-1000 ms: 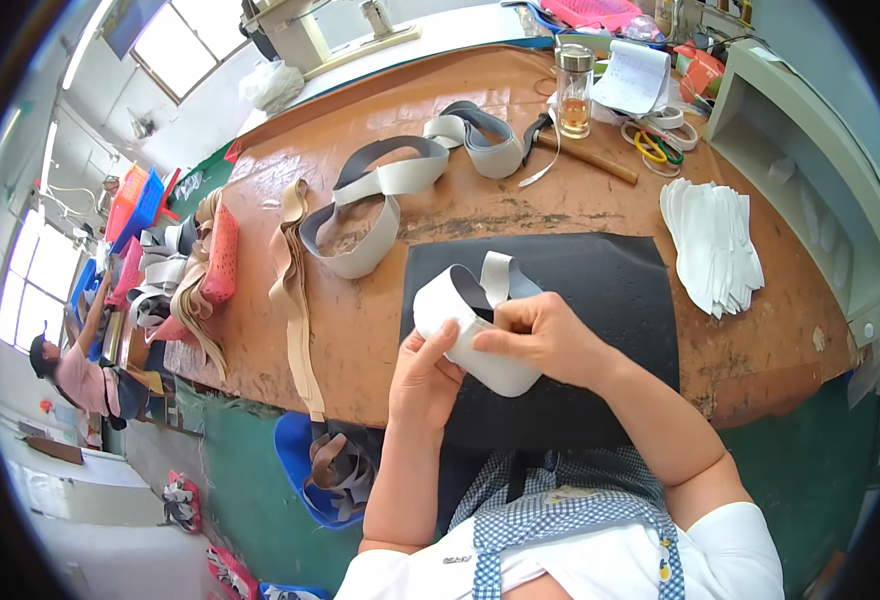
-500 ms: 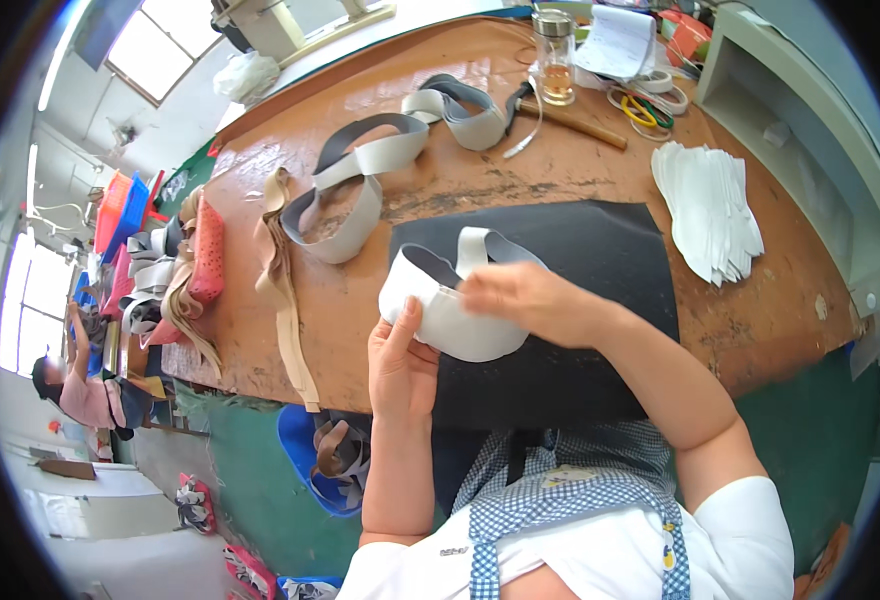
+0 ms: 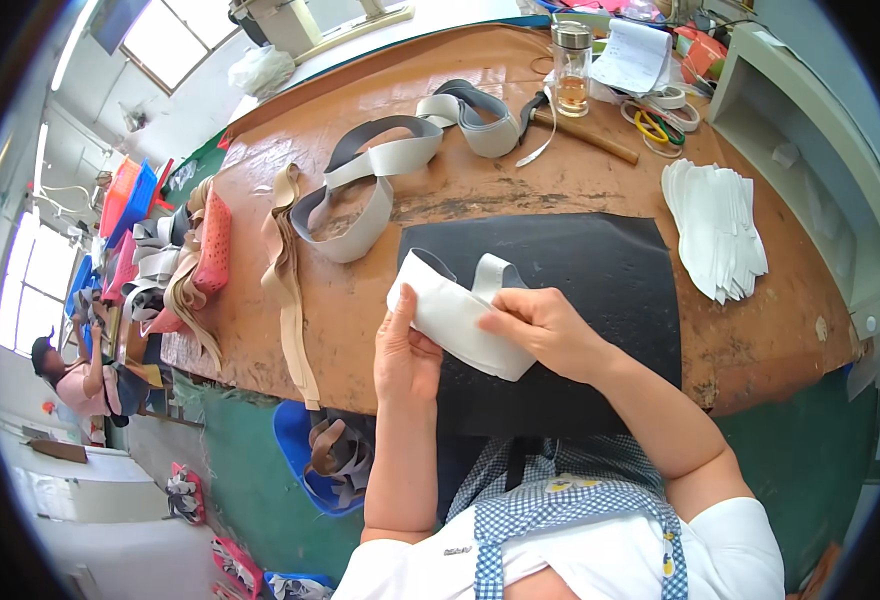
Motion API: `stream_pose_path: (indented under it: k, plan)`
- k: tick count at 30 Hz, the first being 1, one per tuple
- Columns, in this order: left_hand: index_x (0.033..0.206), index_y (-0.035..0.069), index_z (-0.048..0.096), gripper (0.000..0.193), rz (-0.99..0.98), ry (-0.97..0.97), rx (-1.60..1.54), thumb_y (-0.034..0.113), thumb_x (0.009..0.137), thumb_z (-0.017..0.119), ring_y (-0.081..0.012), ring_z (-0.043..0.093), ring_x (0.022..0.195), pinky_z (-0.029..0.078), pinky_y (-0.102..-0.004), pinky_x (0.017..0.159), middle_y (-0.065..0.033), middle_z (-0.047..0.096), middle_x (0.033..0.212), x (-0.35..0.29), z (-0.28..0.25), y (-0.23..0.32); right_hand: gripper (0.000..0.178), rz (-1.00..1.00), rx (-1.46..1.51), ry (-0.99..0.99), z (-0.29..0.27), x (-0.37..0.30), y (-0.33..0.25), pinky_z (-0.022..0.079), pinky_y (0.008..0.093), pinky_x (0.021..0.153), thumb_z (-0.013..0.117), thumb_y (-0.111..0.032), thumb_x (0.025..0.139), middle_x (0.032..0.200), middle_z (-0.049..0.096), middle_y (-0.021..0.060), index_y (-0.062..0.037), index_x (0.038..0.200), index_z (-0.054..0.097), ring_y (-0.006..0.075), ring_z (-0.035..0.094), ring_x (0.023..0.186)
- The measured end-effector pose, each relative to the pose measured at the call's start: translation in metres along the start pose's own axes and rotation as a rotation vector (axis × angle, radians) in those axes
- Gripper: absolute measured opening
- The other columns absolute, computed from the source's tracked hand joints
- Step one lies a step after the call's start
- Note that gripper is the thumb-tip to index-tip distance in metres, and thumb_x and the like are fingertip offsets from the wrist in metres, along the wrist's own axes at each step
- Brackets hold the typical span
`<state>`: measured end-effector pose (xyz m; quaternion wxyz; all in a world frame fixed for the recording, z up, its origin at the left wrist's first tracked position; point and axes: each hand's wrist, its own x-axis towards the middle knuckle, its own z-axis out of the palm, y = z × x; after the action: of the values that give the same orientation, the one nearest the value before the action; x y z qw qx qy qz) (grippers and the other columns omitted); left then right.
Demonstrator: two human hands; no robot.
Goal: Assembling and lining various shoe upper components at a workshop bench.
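Observation:
Over a black mat point(image 3: 610, 285) on the bench, both hands hold a white curved shoe-upper-like piece point(image 3: 455, 315) with a grey inner side; its exact kind does not show for sure. My left hand point(image 3: 407, 355) grips its left end, thumb on the white face and fingers behind. At the other end, my right hand point(image 3: 550, 330) pinches the edge between thumb and fingers. A narrow loop of the piece rises beyond the right fingers. Past the mat lies a joined chain of white-and-grey bands point(image 3: 360, 225).
Right of the mat sits a pile of white cut pieces point(image 3: 715, 230). A hammer point(image 3: 590, 137), a glass jar point(image 3: 572, 75) and scissors point(image 3: 652, 125) lie farther back. Beige strips point(image 3: 285, 290) and a red basket point(image 3: 215, 240) are leftward; a blue bin point(image 3: 295, 450) stands below. Another person point(image 3: 85, 375) works far left.
My right hand has moved from across the front of the white piece to its lower right edge. The piece now looks flatter and slants down to the right. My left hand keeps its grip.

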<state>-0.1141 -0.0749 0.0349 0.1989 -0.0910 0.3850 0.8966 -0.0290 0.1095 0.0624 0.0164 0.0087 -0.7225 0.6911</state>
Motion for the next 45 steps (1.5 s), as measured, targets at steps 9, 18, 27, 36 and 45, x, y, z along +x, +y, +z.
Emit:
stream_pose_path:
  k: [9, 18, 27, 36, 45]
  plan:
    - [0.139, 0.000, 0.047, 0.045, 0.075, -0.291, 0.088, 0.021, 0.101, 0.060, -0.0279, 0.061, 0.121, 0.049, -0.0418, 0.104, -0.0167, 0.061, 0.134, -0.021, 0.022, 0.014, 0.021, 0.033, -0.090, -0.014, -0.006, -0.015, -0.005, 0.047, 0.0269, 0.059, 0.068, -0.018, 0.095, 0.080, 0.069, 0.0036, 0.0032, 0.096, 0.067, 0.0087, 0.057, 0.061]
    - [0.142, -0.010, 0.034, 0.068, -0.320, -0.925, -0.287, 0.006, 0.085, 0.067, -0.0470, 0.071, 0.089, 0.061, -0.0567, 0.069, -0.0373, 0.063, 0.111, -0.100, 0.039, 0.052, 0.048, -0.098, 0.413, 0.046, -0.033, 0.000, 0.022, 0.051, 0.0381, 0.094, 0.041, -0.043, 0.107, 0.115, 0.066, 0.0134, -0.0009, 0.121, 0.059, 0.0218, 0.063, 0.107]
    - [0.119, -0.017, 0.056, 0.040, -0.257, -0.690, -0.208, -0.011, 0.079, 0.063, -0.0380, 0.071, 0.061, 0.062, -0.0396, 0.055, -0.0306, 0.069, 0.089, -0.099, 0.033, 0.063, 0.038, -0.265, 1.223, -0.737, -0.024, -0.068, 0.019, 0.053, 0.0345, 0.043, 0.065, -0.024, 0.095, 0.084, 0.066, 0.0369, 0.0135, 0.102, 0.066, 0.0330, 0.068, 0.057]
    - [0.134, -0.003, 0.049, 0.059, 1.000, -0.283, 1.244, -0.016, 0.077, 0.043, -0.0328, 0.056, 0.127, 0.044, -0.0403, 0.107, -0.0216, 0.060, 0.133, -0.031, 0.015, 0.041, 0.035, -0.179, -0.969, 0.556, -0.071, -0.005, 0.024, 0.055, 0.0463, 0.074, 0.058, 0.000, 0.080, 0.095, 0.069, 0.0217, -0.0071, 0.114, 0.062, 0.0397, 0.068, 0.085]
    - [0.127, 0.009, 0.060, 0.067, 1.481, -0.624, 1.522, -0.006, 0.064, 0.074, -0.0281, 0.056, 0.097, 0.048, -0.0427, 0.088, -0.0090, 0.055, 0.106, -0.050, 0.062, 0.034, 0.026, 0.100, 0.173, 0.104, -0.113, 0.127, 0.038, 0.054, 0.0310, 0.059, 0.050, -0.014, 0.099, 0.080, 0.072, 0.0114, -0.0038, 0.117, 0.065, 0.0165, 0.067, 0.059]
